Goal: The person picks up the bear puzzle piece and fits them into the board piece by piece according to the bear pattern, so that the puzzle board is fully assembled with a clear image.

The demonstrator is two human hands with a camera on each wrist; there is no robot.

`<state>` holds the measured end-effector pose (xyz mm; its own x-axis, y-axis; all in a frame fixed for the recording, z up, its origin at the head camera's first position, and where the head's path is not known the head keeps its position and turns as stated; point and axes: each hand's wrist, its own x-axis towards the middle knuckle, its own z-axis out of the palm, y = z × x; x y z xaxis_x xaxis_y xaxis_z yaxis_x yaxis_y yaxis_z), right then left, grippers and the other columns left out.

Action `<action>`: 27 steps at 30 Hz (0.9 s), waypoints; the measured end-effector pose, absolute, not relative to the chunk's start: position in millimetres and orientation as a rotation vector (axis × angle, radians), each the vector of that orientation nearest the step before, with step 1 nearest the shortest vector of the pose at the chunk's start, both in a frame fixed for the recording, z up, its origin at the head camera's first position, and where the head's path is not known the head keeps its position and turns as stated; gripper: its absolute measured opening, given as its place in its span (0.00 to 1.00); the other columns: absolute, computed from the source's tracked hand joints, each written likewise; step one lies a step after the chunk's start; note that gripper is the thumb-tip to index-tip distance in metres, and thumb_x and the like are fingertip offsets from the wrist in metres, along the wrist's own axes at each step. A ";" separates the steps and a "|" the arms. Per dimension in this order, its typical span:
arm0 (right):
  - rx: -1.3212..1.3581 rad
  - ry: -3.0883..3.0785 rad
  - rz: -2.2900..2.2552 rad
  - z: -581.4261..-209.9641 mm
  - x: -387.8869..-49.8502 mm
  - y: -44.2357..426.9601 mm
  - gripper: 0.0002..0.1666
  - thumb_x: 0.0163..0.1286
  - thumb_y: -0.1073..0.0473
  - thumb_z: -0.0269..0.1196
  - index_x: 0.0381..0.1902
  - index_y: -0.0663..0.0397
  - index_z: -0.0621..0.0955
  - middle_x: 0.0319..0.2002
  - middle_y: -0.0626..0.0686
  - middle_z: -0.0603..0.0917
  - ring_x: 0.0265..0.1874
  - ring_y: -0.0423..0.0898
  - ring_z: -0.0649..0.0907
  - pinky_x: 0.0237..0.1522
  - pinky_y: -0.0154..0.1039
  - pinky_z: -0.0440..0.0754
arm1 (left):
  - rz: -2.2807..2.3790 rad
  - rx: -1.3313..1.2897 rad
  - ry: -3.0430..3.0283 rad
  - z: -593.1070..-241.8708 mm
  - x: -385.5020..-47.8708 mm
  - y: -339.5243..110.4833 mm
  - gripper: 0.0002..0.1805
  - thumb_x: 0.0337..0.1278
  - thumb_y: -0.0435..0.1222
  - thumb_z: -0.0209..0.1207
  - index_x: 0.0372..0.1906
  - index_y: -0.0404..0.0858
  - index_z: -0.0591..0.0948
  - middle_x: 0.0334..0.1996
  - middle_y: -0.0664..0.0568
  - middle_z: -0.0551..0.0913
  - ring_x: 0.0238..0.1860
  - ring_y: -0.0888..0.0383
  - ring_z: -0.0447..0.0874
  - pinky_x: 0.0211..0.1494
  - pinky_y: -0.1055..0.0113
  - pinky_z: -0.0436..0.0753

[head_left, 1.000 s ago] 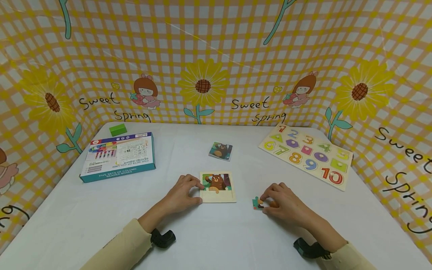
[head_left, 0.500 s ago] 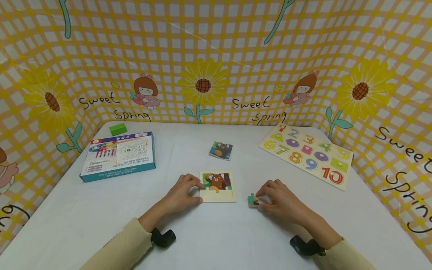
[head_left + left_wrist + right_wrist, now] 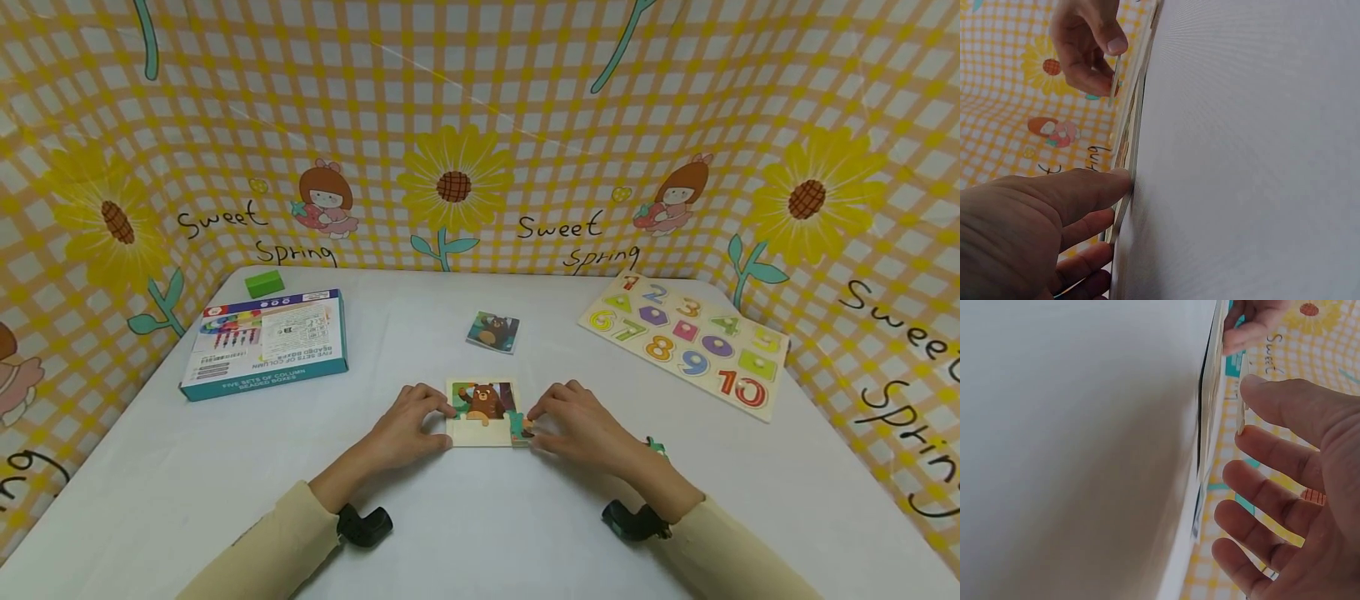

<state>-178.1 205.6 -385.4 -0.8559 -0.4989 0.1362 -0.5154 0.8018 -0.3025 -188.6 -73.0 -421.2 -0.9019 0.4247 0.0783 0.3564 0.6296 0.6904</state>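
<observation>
In the head view we see a person wearing long, plain beige sleeves: the left sleeve [image 3: 266, 546] at the lower left of the frame, with a thin darker line along its outer side, and the right sleeve [image 3: 738, 546] at the lower right, lightly creased. By each cuff we find a black, rounded device, the left camera [image 3: 365, 527] bent like a hook, the right camera [image 3: 630, 522] glossier at its front.

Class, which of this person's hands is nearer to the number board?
Right. The right hand, pinching a puzzle piece, is left of the number board, toward the person; the left hand, holding the bear puzzle, is farther left.
</observation>
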 end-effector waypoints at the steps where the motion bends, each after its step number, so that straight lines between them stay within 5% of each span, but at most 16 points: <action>1: 0.833 -2.932 0.515 -385.2 -179.5 202.4 0.15 0.52 0.53 0.71 0.39 0.47 0.85 0.40 0.47 0.81 0.42 0.44 0.72 0.46 0.43 0.70 | 1.135 0.663 2.753 -421.2 -188.7 -73.0 0.17 0.46 0.36 0.68 0.45 0.42 0.82 0.54 0.48 0.74 0.56 0.51 0.65 0.58 0.52 0.70; 27: 1.020 -2.884 0.425 -391.6 -196.8 144.0 0.14 0.51 0.53 0.71 0.36 0.48 0.84 0.37 0.47 0.80 0.37 0.43 0.71 0.41 0.38 0.68 | 1.114 0.690 2.763 -423.1 -189.8 -73.7 0.17 0.46 0.37 0.68 0.45 0.43 0.82 0.53 0.48 0.74 0.56 0.51 0.66 0.58 0.52 0.70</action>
<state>-196.8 144.0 -391.6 -0.7808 -0.6088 0.1405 -0.6234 0.7443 -0.2394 -189.8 -73.7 -423.1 -0.8949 0.4374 0.0886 0.3765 0.6334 0.6760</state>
